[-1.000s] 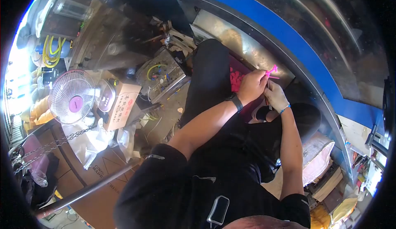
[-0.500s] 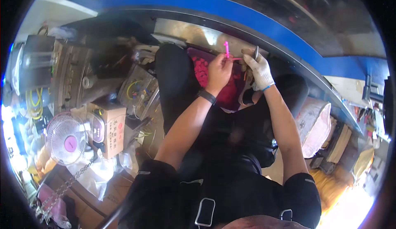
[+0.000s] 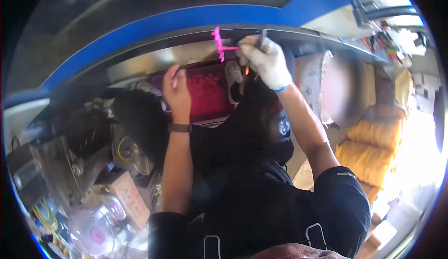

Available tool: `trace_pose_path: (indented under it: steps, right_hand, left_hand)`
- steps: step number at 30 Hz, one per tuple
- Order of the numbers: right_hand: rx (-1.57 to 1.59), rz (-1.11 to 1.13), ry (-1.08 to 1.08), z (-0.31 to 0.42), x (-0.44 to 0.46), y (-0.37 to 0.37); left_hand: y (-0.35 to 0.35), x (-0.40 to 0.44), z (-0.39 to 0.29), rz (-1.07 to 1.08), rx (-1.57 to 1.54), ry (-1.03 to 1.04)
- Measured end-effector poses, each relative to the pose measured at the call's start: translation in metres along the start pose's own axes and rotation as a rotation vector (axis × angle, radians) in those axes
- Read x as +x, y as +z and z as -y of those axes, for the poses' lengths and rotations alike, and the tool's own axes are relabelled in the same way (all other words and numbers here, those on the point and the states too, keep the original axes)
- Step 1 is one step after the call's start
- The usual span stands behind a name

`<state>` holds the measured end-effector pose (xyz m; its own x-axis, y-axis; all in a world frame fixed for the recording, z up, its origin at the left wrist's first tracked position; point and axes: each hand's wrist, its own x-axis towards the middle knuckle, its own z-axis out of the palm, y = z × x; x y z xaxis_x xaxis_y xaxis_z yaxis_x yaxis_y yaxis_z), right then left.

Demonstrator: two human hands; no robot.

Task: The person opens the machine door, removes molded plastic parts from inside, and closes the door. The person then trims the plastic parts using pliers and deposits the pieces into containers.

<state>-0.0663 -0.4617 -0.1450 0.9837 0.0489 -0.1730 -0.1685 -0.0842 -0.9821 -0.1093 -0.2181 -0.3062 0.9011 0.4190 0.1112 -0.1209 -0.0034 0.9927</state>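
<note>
Holding the pink branched plastic piece alone now, plus a grey metal tool, the white-gloved right hand leaves the bare left hand free, loosely spread

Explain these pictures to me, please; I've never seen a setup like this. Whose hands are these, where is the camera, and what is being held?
There is no machine gripping here: these are one person's two hands. Every picture comes from a single camera worn on that person's head, looking forward and down, so the lens bends everything. The right hand, in a white glove, holds a thin, branching pink piece and a metal tool. The bare left hand is open and looks empty. Below them is a reddish tray with small pink-red pieces, too blurred to identify.
</note>
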Motion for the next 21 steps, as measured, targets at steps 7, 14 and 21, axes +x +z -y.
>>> trace_pose_path:
  steps: [7,14,21]
  right_hand:
    - [-0.221,-0.727,-0.177,0.056,-0.091,-0.146]
    - [-0.459,-0.924,0.039,0.009,-0.156,-0.241]
    - [-0.216,-0.730,-0.094,0.005,-0.107,-0.169]
  left_hand:
    - [0.007,0.005,-0.013,-0.016,-0.275,-0.361]
    - [0.007,0.001,-0.001,0.128,-0.192,-0.332]
    - [0.005,-0.001,0.025,0.146,-0.151,-0.250]
